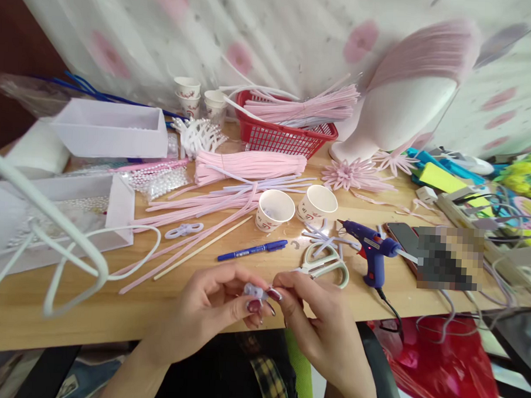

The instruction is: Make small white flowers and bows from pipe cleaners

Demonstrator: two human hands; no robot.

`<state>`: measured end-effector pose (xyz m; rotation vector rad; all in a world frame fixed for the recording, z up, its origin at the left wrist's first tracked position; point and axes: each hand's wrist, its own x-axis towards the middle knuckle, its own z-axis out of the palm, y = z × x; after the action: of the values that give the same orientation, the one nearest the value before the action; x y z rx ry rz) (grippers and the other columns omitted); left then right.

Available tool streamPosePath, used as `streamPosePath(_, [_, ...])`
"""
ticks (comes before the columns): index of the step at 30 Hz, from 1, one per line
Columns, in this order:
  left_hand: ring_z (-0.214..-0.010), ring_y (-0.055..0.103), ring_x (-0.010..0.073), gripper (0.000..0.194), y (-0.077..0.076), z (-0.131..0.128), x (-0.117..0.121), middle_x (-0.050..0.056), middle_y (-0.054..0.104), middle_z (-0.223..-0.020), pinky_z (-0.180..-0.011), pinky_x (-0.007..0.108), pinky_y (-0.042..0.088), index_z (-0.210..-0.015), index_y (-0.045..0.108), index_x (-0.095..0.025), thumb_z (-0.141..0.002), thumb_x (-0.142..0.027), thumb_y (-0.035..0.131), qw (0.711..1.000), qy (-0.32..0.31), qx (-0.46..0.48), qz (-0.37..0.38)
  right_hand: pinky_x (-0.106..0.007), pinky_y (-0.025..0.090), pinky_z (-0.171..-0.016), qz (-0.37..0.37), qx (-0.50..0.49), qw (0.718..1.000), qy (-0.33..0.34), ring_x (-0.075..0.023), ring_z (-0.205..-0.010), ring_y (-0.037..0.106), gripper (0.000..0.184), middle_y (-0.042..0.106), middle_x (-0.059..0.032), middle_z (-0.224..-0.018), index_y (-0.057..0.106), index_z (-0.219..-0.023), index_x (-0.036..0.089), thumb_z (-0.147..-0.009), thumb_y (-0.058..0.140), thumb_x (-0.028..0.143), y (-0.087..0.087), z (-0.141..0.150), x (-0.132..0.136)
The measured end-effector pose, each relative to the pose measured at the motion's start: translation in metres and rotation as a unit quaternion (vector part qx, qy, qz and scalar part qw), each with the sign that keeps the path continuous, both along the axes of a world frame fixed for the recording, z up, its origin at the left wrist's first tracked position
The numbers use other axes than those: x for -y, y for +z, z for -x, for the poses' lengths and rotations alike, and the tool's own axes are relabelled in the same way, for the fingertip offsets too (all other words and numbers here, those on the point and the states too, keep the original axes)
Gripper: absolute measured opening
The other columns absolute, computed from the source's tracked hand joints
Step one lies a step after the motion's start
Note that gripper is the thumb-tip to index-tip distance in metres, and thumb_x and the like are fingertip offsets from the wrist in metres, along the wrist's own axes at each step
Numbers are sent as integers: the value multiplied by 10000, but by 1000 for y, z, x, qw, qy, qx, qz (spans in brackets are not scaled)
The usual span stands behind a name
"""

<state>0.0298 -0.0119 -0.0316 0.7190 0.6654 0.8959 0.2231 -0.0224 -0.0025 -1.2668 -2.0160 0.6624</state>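
Between my two hands, over the table's front edge, is a small pale lilac piece of bent pipe cleaner (253,290). My left hand (217,305) pinches it between thumb and fingers. The fingertips of my right hand (315,318) are closed at its right end; part of the piece is hidden by them. A blue marker pen (252,250) lies just beyond my hands. Scissors with pale handles (328,265) rest beyond my right hand, close to cut lilac pipe cleaner pieces (325,234). A looped lilac pipe cleaner piece (184,230) lies farther left.
Two paper cups (275,211) stand mid-table. Right of them are a blue glue gun (371,250) with its cord and a phone (402,237). Behind lie pink pipe cleaner bundles (253,165), a red basket (285,140) and a white mannequin head (401,111). A white cable-like loop (91,262) juts in from the left.
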Motion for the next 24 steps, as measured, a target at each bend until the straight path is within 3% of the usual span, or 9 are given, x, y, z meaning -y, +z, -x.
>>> streamPosePath(4, [-585,710,115,194,-8,3,-5,49,802,-727,-598,202,593,-823,779,-152,-773,-303,890,1000,4,3,-7,-232,393,-537,13,-2,1000,16,-119,-526,564,197,600,32,-614,608,-900,208,-1024,464,158,1,1,-1])
streamPosePath(9, [-424,649,79,266,-14,0,-6,39,787,-648,-446,147,526,-735,741,-156,-724,-349,923,989,-83,111,41,-240,404,-559,22,-65,997,43,-120,-532,545,231,596,33,-604,594,-849,214,-1032,460,174,-1,2,-3])
streamPosePath(13, [-366,604,62,315,-19,-12,-4,17,762,-612,-351,101,460,-677,689,-169,-702,-364,935,970,-117,204,66,-264,445,-634,25,-133,990,39,-149,-626,577,283,619,10,-649,588,-813,220,-1063,457,250,-15,12,-4])
streamPosePath(16, [-296,534,47,354,-26,-20,-3,-1,747,-588,-297,104,436,-634,659,-172,-679,-376,945,950,-133,271,80,-272,462,-633,18,-177,984,-5,-159,-635,570,329,611,-3,-678,585,-803,222,-1078,436,325,-30,22,0])
streamPosePath(18, [-306,551,48,309,-28,-21,-3,-5,762,-611,-323,109,460,-675,692,-178,-698,-369,935,952,-113,273,76,-259,466,-608,32,-202,978,-41,-152,-623,575,289,612,1,-698,615,-856,222,-1074,455,324,-36,26,4])
streamPosePath(20, [-439,677,92,230,-24,-19,-1,13,799,-689,-422,135,537,-781,752,-194,-749,-363,904,973,-59,217,60,-246,468,-594,33,-226,968,-101,-140,-607,575,143,623,12,-723,646,-986,236,-1049,525,278,-36,26,9])
streamPosePath(22, [-707,789,163,205,-16,-16,3,43,833,-805,-641,205,629,-882,784,-205,-800,-374,865,992,32,117,28,-243,466,-599,-11,-239,958,-162,-132,-600,556,73,614,25,-730,644,-1044,258,-998,614,209,-29,22,14])
streamPosePath(24, [-995,785,231,227,-9,-14,10,67,846,-930,-926,308,609,-912,785,-208,-832,-417,828,992,124,7,-17,-249,459,-604,-67,-225,958,-164,-135,-618,537,122,593,24,-729,641,-974,258,-937,680,149,-20,18,17])
